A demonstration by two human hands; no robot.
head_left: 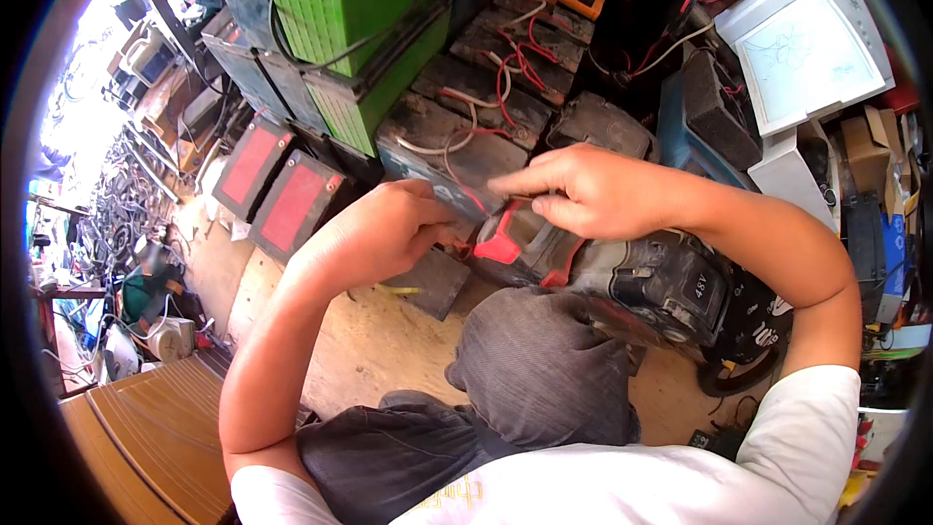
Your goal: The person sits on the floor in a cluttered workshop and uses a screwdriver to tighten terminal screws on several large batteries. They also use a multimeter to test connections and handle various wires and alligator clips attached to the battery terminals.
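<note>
My left hand [374, 233] is closed, fingers curled together above the floor near a dark battery. What its fingertips pinch, if anything, is too small to make out. My right hand [583, 192] hovers over a dark grey case with a red handle [501, 241], its index finger stretched toward the left hand and its thumb apart. The fingertip is slightly blurred. Just beyond both hands stands a dusty grey battery [418, 151], with a thin red wire [505, 87] and a pale wire [428, 148] lying across its top.
Green batteries [360, 10] are stacked at the far left, with two red-topped batteries [277, 199] below them. A black battery case [671, 287] sits right of centre. A white-framed monitor [807, 39] leans at the far right. Tangled scrap [107, 185] fills the left side.
</note>
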